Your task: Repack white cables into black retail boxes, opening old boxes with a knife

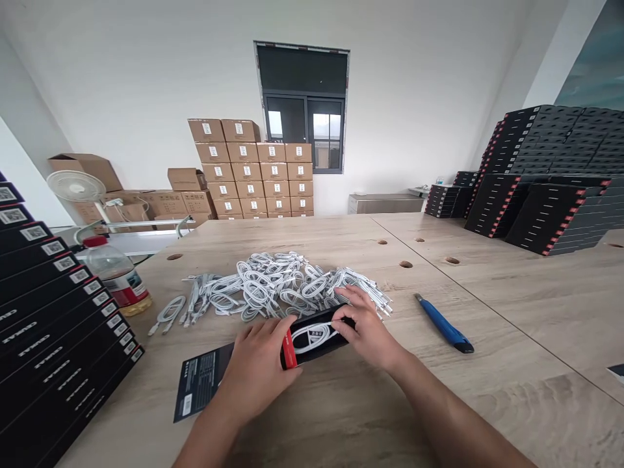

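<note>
An open black box (324,354) with a red band (289,349) at its left end lies tilted between my hands. Inside it rests a coiled white cable (314,338). My left hand (263,357) grips the box's left end, thumb below and fingers above. At the right end, my right hand (363,325) pinches the end of the coiled cable between thumb and forefinger. A dark printed card or flap (197,380) sticks out to the left, partly hidden by my left hand. Just beyond the box spreads a pile of coiled white cables (266,283).
To the right lies a blue utility knife (443,323) on the wooden table (487,312). Black boxes (53,325) are stacked at the left, beside a bottle with a red cap (117,276). More black boxes (550,208) stand at the back right. Cartons (248,172) line the wall.
</note>
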The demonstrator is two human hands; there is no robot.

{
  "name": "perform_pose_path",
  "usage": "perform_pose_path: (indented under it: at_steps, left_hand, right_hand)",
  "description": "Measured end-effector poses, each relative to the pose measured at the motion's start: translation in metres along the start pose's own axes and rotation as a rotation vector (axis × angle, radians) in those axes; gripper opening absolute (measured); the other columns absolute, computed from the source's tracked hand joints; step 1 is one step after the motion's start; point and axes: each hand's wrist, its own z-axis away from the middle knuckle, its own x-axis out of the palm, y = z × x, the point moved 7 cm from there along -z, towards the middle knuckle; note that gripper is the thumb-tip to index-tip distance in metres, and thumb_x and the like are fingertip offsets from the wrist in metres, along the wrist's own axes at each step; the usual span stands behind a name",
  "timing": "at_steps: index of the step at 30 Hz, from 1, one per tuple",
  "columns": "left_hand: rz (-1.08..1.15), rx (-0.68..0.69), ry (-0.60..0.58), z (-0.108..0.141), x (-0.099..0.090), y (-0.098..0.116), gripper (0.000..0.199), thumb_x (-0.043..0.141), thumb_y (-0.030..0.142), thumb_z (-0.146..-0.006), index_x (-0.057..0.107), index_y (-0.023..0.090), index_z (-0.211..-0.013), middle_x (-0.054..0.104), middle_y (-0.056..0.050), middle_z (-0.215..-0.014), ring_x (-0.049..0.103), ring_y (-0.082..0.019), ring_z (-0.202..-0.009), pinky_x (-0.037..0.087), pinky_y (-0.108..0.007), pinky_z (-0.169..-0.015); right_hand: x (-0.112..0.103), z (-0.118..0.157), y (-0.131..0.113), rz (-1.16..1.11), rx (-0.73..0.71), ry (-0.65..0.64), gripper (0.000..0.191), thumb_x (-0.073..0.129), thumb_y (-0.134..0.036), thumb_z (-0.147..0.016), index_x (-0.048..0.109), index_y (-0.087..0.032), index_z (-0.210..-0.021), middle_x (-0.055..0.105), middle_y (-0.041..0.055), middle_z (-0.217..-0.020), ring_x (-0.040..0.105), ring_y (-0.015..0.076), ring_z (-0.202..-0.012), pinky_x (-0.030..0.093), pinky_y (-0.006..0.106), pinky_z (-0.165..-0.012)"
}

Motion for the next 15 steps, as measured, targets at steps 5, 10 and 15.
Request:
perform_pose_path:
  at_steps: [5, 10, 15]
  left_hand:
    - [0.055, -0.065, -0.116, 0.0006, 0.0028, -0.0025, 0.058, 0.076, 0.025, -0.072, 0.059, 0.028, -0.127, 0.07, -0.007, -0.123, 0.062, -0.032, -0.118, 0.041, -0.052, -0.105]
    - [0.113, -0.13, -0.299, 0.0013, 0.0057, -0.0013, 0.047, 0.074, 0.035, -0.072, 0.064, 0.024, -0.117, 0.07, -0.009, -0.119, 0.061, -0.034, -0.117, 0.04, -0.05, -0.106]
    - [0.171, -0.113, -0.315, 0.0029, 0.0064, -0.0005, 0.057, 0.079, 0.037, -0.069, 0.065, 0.027, -0.123, 0.07, -0.007, -0.121, 0.06, -0.034, -0.118, 0.039, -0.05, -0.108]
  right_hand:
    - [-0.0099, -0.002, 0.0038, -0.123, 0.006, 0.096, 0.017, 0.06, -0.036, -0.095, 0.071, -0.026, -0.086, 0.061, 0.0091, -0.146, 0.038, 0.0316, -0.146, 0.029, 0.063, -0.12]
    - [-0.0095, -0.0018, 0.0076, -0.186, 0.046, 0.11, 0.018, 0.061, -0.039, -0.094, 0.07, -0.026, -0.084, 0.063, 0.0095, -0.141, 0.043, 0.0312, -0.142, 0.029, 0.06, -0.12]
    - [-0.0076, -0.0018, 0.0056, -0.256, 0.046, 0.133, 0.021, 0.063, -0.044, -0.092, 0.07, -0.026, -0.082, 0.066, 0.0097, -0.137, 0.047, 0.0308, -0.139, 0.03, 0.056, -0.119]
